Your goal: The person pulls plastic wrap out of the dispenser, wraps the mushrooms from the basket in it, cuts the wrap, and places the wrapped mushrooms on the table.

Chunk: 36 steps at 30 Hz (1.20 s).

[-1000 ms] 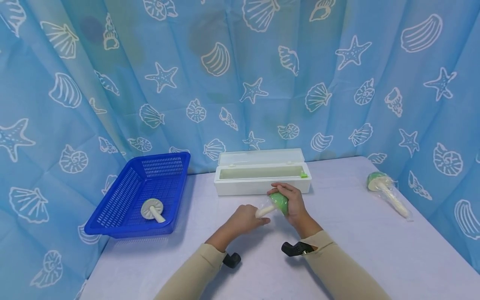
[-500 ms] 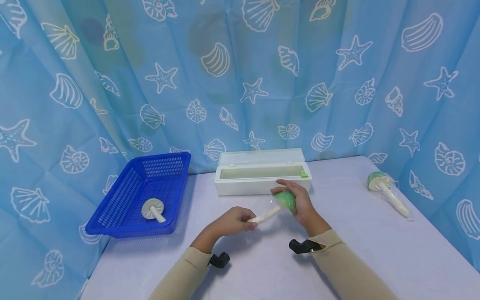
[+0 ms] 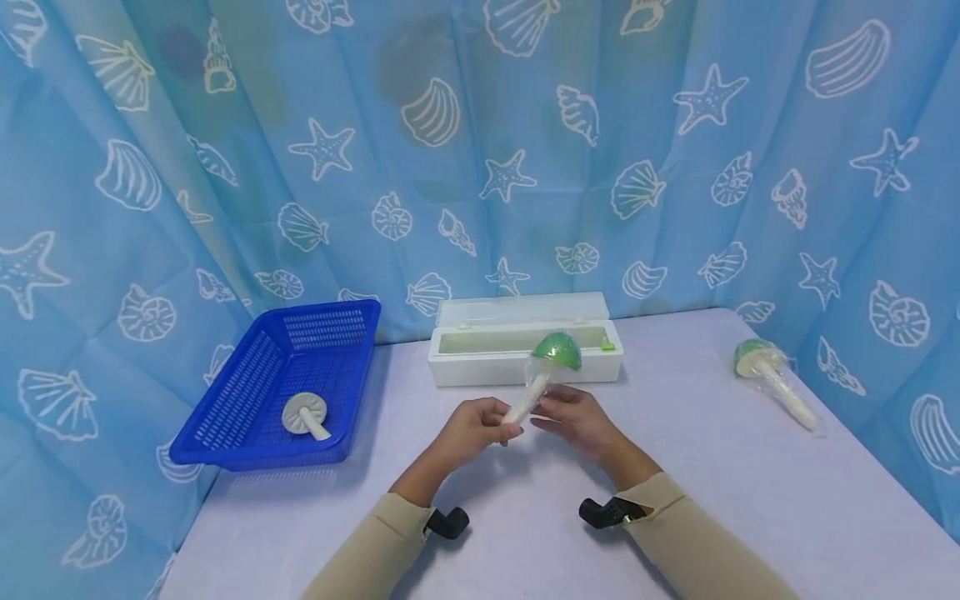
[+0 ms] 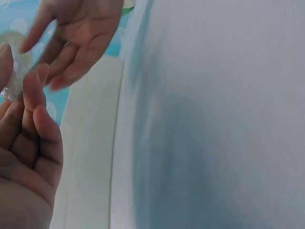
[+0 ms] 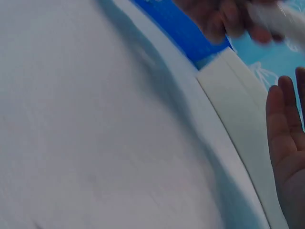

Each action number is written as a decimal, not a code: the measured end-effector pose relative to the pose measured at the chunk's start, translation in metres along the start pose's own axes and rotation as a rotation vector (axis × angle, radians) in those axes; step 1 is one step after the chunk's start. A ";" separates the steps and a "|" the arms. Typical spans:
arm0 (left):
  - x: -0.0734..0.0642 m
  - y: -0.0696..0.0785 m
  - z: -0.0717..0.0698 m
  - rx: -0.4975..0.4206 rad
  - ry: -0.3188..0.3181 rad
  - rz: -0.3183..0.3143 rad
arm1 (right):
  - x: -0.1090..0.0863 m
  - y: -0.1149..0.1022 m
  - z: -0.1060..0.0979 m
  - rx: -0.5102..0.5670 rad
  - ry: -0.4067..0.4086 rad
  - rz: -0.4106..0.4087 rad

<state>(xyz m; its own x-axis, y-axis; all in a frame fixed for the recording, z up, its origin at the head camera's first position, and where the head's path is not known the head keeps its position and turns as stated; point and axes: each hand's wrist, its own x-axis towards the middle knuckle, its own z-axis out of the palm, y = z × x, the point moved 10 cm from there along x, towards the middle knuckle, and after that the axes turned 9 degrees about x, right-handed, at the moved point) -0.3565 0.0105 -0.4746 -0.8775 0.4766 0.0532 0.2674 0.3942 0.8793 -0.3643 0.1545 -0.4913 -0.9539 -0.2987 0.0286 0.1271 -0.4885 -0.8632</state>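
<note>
My left hand pinches the lower stem of an artificial mushroom in clear plastic wrap. Its glossy green cap points up, and the pale stem leans to the right. Beside the stem, my right hand has its fingers extended and loosely bent. In the right wrist view, the right hand's fingers stand apart from the white stem. The left wrist view shows the left fingers curled at the crinkled wrap, with the right palm spread beyond.
Behind the hands stands a long white box, its lid raised, with a green tab at right. A blue basket at left holds a pale mushroom. Another wrapped green-capped mushroom lies at the table's right. A shell-print curtain hangs behind.
The mushroom has swung from a low slant to nearly upright, cap up. My right hand has come off the cap and moved down beside the stem, while the left keeps its pinch.
</note>
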 end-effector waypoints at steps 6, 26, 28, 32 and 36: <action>0.000 0.001 0.022 0.164 -0.021 -0.006 | -0.006 0.003 -0.001 -0.008 0.127 -0.061; -0.007 -0.015 -0.011 0.342 -0.062 -0.008 | -0.068 -0.099 -0.140 -0.547 0.358 -0.090; -0.008 -0.016 -0.014 0.325 -0.055 -0.010 | -0.076 -0.110 -0.154 -0.626 0.385 -0.096; -0.009 -0.016 -0.020 0.296 -0.049 -0.015 | -0.091 -0.127 -0.181 -0.769 0.427 -0.090; -0.008 -0.018 -0.020 0.283 -0.052 -0.032 | -0.100 -0.137 -0.210 -0.893 0.468 -0.040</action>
<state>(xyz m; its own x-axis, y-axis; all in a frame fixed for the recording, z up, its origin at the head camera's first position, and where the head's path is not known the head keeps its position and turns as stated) -0.3625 -0.0165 -0.4814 -0.8675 0.4975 -0.0029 0.3472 0.6096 0.7126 -0.3431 0.4234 -0.4821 -0.9882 0.1498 0.0304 0.0258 0.3593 -0.9329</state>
